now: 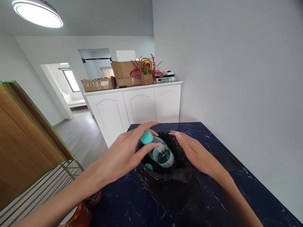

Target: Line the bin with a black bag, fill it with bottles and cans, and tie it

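Note:
My left hand is closed around a clear plastic bottle with a teal cap, thumb on the near side and fingers behind. The bottle tilts inside the mouth of a black plastic bag, its cap end up toward the left. A second teal cap shows deeper in the bag; what it belongs to is mostly hidden. My right hand lies along the bag's right rim with its fingers stretched out, fingertips touching the far edge. The bag stands on a dark blue marbled tabletop.
Orange-red cans stand at the table's lower left, beside a metal rack with a bamboo mat. Beyond is a white cabinet bearing cardboard boxes and a flower basket. A grey wall rises at right.

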The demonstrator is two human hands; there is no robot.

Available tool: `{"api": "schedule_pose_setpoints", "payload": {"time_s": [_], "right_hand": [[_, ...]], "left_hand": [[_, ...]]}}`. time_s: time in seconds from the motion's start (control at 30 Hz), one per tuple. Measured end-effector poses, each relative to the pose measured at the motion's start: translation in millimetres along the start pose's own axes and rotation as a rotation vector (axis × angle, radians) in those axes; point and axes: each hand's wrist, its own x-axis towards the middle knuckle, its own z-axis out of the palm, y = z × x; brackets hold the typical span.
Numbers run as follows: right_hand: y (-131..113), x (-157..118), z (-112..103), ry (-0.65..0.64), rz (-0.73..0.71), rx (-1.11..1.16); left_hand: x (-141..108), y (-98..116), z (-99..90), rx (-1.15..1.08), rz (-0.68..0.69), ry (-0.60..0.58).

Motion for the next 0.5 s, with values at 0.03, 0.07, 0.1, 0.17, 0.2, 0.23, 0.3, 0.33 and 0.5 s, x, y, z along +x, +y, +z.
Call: {"api": "schedule_pose_setpoints", "payload": {"time_s": [0.03,0.07,0.1,0.17,0.2,0.23,0.3,0.33,0.5], "right_hand": [[0,0,0,-0.002,0.000,0.002],[0,-1,0,-0.004,-0.002,0.004],[0,-1,0,-0.007,-0.004,0.006],[2,-1,0,-0.014,-0.012,0.010],[3,-1,0,-0.014,-0.013,0.011],[3,0,0,-0.013,-0.012,0.010],[5,0,-1,-0.011,-0.007,0.005],[5,0,-2,-0.011,-0.003,0.000],[2,-3,-5,-0.033,0.007,-0.033]], "left_hand": [[2,1,5.4,-0.020,0.003,-0.033],[5,2,11.3,-0.039,0.008,-0.070],[7,2,17.4,-0.056,0.019,-0.109],[11,2,28.4,-0.082,0.063,-0.197],[13,1,32.0,-0.093,0.090,-0.251],[13,0,33.7,-0.103,0.112,-0.303],[12,-2,30.2,-0.117,0.128,-0.362],[10,-4,25.1,-0.113,0.117,-0.356],[-20,-34,-15.5,0.040,-0.087,-0.151]]}}
